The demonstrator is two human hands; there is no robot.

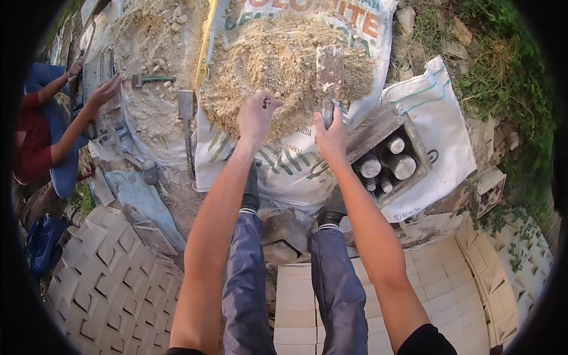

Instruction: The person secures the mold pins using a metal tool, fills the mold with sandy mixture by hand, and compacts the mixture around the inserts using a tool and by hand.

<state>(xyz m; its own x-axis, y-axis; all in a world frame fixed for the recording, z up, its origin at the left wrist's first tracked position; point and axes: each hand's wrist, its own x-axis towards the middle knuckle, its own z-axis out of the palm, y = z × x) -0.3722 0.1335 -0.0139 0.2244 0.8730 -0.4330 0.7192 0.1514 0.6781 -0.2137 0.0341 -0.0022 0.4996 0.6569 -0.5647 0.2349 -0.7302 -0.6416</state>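
Dusty trowel (329, 66) — seemingly flat, over crumbly tan mound (254, 68), on sack (207, 173)

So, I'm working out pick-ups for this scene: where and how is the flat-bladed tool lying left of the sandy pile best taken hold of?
Probably by its narrow shaft, with the left hand coming down from the person's near side. The tool lies with its wide blade pointing away and the slim shaft running back towards the person.

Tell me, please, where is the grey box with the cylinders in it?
In the head view, the grey box sits right of centre on white sacking, below and to the right of the right hand.
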